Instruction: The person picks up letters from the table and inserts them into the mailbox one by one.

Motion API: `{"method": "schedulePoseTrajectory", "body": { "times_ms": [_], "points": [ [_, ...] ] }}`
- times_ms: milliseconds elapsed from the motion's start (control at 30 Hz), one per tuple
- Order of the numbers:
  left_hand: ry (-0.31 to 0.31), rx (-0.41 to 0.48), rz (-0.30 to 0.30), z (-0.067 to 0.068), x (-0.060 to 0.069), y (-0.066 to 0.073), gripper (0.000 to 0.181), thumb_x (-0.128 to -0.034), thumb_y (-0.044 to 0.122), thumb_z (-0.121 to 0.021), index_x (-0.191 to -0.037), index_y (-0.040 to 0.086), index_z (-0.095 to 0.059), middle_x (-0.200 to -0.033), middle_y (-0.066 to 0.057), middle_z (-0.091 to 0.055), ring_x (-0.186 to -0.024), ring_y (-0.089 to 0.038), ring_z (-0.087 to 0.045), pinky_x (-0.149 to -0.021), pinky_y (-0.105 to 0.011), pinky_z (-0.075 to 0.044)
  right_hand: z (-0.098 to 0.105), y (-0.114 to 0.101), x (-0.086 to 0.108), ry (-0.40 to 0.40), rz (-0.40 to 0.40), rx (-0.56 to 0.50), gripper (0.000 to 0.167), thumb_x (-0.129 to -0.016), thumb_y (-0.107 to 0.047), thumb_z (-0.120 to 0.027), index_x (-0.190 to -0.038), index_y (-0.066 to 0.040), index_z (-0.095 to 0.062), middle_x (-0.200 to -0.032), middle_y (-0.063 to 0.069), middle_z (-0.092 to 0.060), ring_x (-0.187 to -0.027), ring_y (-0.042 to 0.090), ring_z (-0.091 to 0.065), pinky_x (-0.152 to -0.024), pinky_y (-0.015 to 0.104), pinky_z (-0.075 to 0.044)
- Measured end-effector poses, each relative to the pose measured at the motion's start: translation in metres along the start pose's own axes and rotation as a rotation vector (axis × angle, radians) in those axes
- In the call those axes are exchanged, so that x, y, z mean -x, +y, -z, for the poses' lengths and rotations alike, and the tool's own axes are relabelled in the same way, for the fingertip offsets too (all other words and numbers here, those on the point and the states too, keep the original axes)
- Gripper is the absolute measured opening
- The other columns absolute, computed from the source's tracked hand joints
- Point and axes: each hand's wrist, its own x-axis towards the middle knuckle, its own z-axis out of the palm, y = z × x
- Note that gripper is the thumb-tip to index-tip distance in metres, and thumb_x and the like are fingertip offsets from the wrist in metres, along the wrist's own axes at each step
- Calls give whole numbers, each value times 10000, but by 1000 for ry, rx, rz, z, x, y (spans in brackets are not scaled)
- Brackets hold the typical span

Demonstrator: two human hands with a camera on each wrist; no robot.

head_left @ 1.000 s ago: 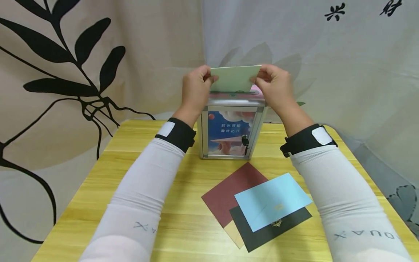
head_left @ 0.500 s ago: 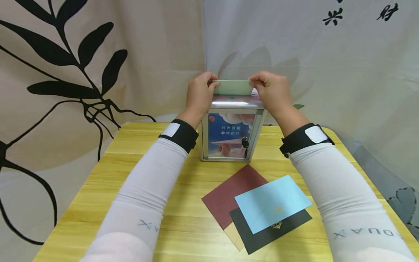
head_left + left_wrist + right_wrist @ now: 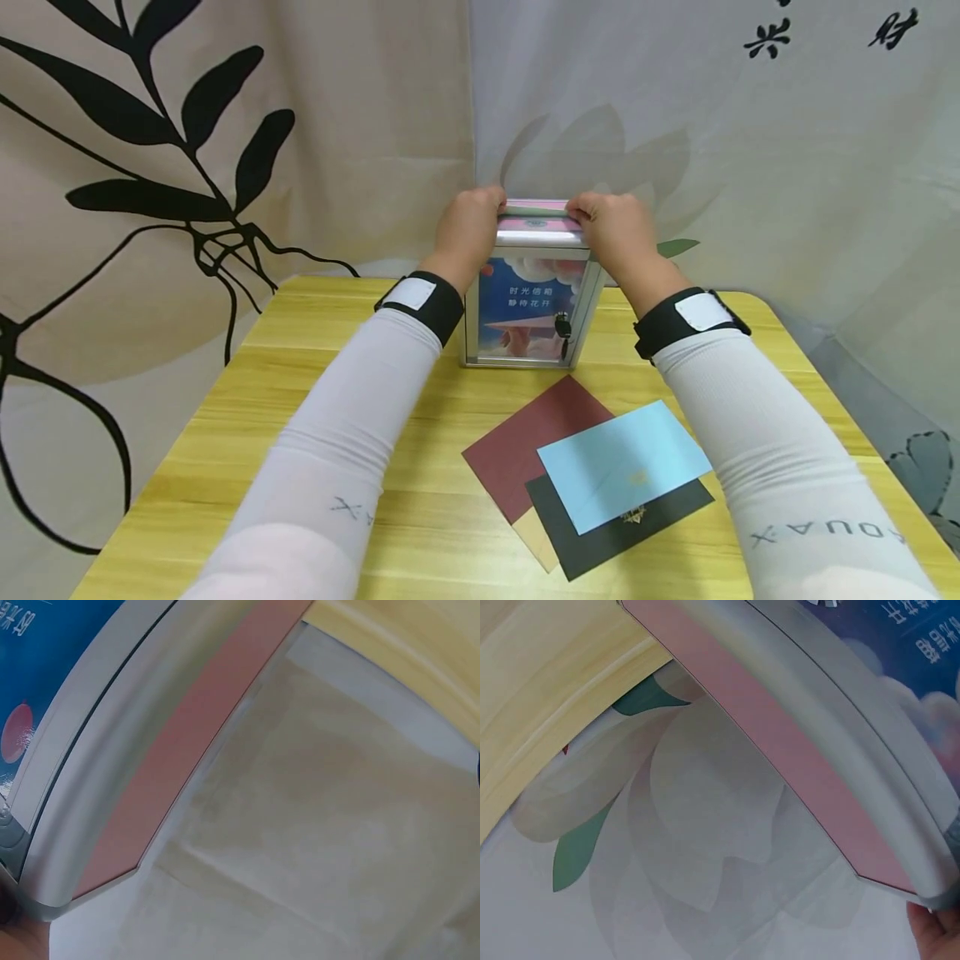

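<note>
In the head view a metal-framed letter box stands upright at the back of the table, with a pink top and a blue picture panel on its front. Only a thin strip of a pale green envelope shows above the box's top slot; the rest is hidden inside. My left hand pinches the strip's left end, and the right hand pinches its right end. Fingertips are partly hidden there. Both wrist views mostly show the box's pink side and rounded metal edge, with a bit of right-hand fingers at the corner.
On the wooden table, in front of the box, lie overlapping envelopes: a dark red one, a light blue one, a black one and a partly covered tan one. A key sits in the box's front lock.
The green envelope has slid down through the slot until just its top edge shows. Both hands have come down with it, close to the box's top. The envelopes on the table stay put.
</note>
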Motion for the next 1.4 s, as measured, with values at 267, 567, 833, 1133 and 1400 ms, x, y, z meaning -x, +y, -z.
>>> {"method": "schedulePoseTrajectory", "body": {
  "times_ms": [267, 567, 833, 1133, 1400],
  "points": [
    [-37, -122, 8, -2, -2, 3, 464, -668, -50, -829, -1083, 71, -661, -1093, -108, -674, -1017, -240, -617, -898, -323, -503, 6, -6, 0, -98, 0, 86, 258, -986, -95, -529, -1194, -123, -679, -1093, 139, -681, -909, 343, -585, -833, 460, -493],
    [-45, -144, 18, -1, -3, 2, 575, -505, -35, -916, -1007, 60, -653, -1077, -107, -671, -1026, -243, -610, -906, -322, -495, 5, -9, 1, -115, -34, 70, 281, -1001, -122, -518, -1245, -128, -657, -1154, 138, -667, -945, 340, -590, -884, 464, -493],
    [76, 8, -27, 3, 16, 1, 280, -750, -79, -753, -985, 27, -645, -1029, -115, -666, -974, -239, -597, -853, -314, -507, 6, -11, 20, -11, -6, 21, 278, -1006, -130, -513, -1249, -106, -645, -1156, 143, -672, -959, 344, -617, -887, 469, -498],
    [417, 125, -299, -1, 106, -12, 107, -935, 51, -619, -984, -13, -689, -954, -126, -706, -929, -265, -651, -864, -324, -524, 3, -9, 120, 332, 206, 4, 236, -878, -48, -677, -1110, -24, -714, -1087, 169, -695, -968, 337, -676, -714, 463, -554],
    [47, 158, -94, -46, 182, -18, 221, -931, 139, -647, -1102, 1, -671, -1093, -135, -679, -1058, -290, -618, -901, -392, -509, -34, -8, 197, 198, 121, -86, 289, -823, -19, -732, -1110, 3, -703, -1078, 176, -701, -972, 336, -678, -737, 467, -554]
  ]
}}
